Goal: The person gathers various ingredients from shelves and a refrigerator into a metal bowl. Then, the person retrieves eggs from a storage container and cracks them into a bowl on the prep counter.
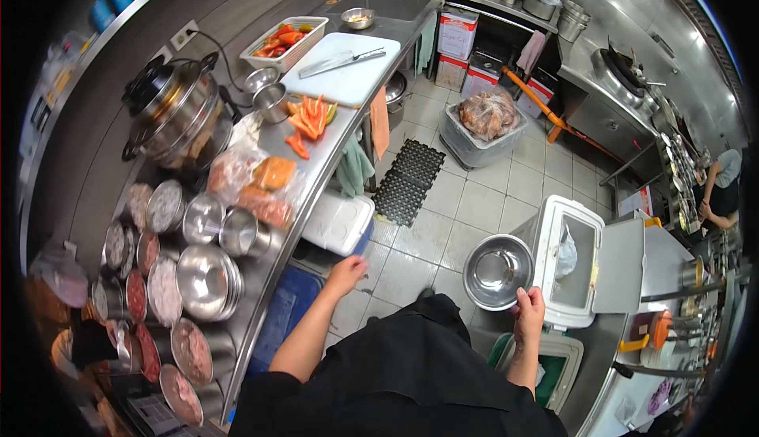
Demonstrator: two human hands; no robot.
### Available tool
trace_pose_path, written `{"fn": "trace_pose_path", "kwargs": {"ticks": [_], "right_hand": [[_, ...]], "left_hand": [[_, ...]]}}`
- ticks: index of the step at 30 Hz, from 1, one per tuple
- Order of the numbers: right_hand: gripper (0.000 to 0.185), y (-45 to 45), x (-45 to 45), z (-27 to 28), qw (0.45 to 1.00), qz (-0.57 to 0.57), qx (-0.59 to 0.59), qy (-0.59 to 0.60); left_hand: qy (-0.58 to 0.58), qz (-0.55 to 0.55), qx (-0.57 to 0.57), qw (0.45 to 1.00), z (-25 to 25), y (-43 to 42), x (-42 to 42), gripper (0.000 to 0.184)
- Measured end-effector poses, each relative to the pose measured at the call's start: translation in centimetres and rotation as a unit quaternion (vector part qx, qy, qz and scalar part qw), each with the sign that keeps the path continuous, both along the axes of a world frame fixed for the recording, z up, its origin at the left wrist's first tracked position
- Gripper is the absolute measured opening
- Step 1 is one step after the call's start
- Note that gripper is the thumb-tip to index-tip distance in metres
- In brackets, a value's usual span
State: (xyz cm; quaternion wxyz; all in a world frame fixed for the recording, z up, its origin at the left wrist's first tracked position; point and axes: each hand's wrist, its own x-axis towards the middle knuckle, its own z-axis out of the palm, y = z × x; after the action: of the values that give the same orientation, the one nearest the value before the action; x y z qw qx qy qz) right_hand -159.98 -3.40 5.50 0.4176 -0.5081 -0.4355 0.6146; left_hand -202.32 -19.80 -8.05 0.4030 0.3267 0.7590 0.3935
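My right hand (530, 310) grips the rim of a shiny metal bowl (498, 269), fingers closed on its near right edge. Only a little reflection or liquid shows inside; I cannot tell which. Right beside the bowl stands a white bin (556, 310) with its lid swung aside and a plastic bag inside. My left hand (348, 274) hangs over the floor with fingers curled together, and nothing shows in it. Nearest to it is a white-lidded box (338, 220) under the counter.
Sliced red peppers (311, 118), a knife (341, 62) on a white cutting board (362, 48), bagged meat (269, 192) and several metal bowls (207, 280) occupy the left counter. A lined tub of meat (484, 121) and a black mat (409, 181) are on the floor. Another person (721, 184) stands far right.
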Motion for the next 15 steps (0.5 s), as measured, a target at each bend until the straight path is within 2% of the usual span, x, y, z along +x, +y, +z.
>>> {"fn": "trace_pose_path", "kwargs": {"ticks": [1,3,4,6,8,11,12,14,15], "right_hand": [[0.024,2.1,-1.5,-0.3,1.0,-0.003,-0.004,0.0],[0.023,6.9,-4.9,-0.6,1.0,0.006,-0.023,-0.006],[0.024,10.0,-6.2,-1.1,0.999,0.03,-0.022,-0.027],[0.026,16.6,-9.3,-2.0,0.994,0.093,-0.006,-0.056],[0.026,23.9,-13.3,-2.1,0.98,0.174,-0.005,-0.094],[0.027,33.3,-19.8,-2.1,0.955,0.282,0.015,-0.095],[0.028,36.0,-22.0,-1.8,0.943,0.318,0.021,-0.097],[0.026,40.6,-26.5,-1.1,0.91,0.389,0.067,-0.129],[0.025,42.4,-29.0,0.6,0.903,0.413,0.061,-0.101]], "left_hand": [[-0.029,-0.038,0.037,0.998,3.8,4.9,0.4,0.029],[-0.051,-0.115,0.1,0.987,7.9,12.9,1.1,0.034],[-0.053,-0.112,0.095,0.988,9.6,16.4,1.1,0.034],[-0.104,-0.192,0.068,0.974,12.6,22.5,1.0,0.033],[-0.129,-0.176,0.051,0.975,14.0,27.7,0.0,0.032],[-0.16,-0.069,0.058,0.983,13.7,33.5,-2.6,0.021],[-0.162,-0.069,0.055,0.983,13.9,34.8,-3.7,0.021],[-0.175,0.011,0.08,0.981,14.1,36.9,-6.2,0.022],[-0.187,0.045,0.105,0.976,14.1,37.6,-7.6,0.021]]}}
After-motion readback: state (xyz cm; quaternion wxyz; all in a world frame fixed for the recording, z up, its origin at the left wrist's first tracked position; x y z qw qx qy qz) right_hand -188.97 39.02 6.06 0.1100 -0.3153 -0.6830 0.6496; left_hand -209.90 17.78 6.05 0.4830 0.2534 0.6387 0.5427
